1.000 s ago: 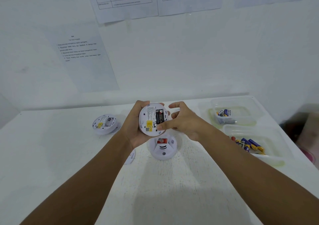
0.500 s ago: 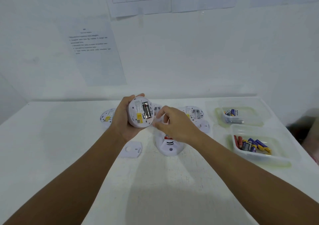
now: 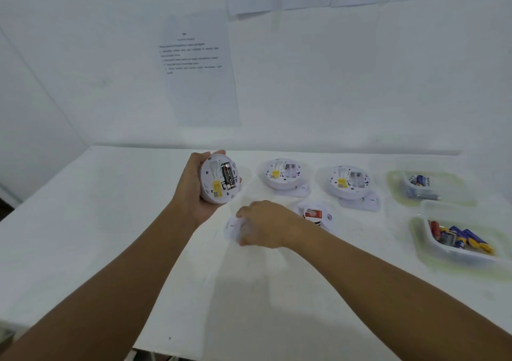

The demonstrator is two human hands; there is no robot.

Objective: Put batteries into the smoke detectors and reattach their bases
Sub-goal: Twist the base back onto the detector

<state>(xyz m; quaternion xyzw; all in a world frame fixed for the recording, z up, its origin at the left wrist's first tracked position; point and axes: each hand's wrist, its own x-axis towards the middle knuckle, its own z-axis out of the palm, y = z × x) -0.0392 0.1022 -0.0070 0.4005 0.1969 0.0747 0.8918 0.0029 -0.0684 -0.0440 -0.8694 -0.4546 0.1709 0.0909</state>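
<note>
Nearby, front tub [image 3: 454, 250] holds loose batteries [image 3: 460, 236]; rear tub [image 3: 415, 191] fewer.

Bright, flat, bluish light washes out the white worktop [image 3: 83, 222]; soft shadows fall beneath the forearms; the right hand [image 3: 263, 226] blurs; edges bow.

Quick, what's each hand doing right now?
Left hand: grips round white smoke detector.
Right hand: on flat white base plate; grip blurred, cannot tell.

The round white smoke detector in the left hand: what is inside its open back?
Inside the round white smoke detector lie dark batteries. The left hand covers its far side.
</note>
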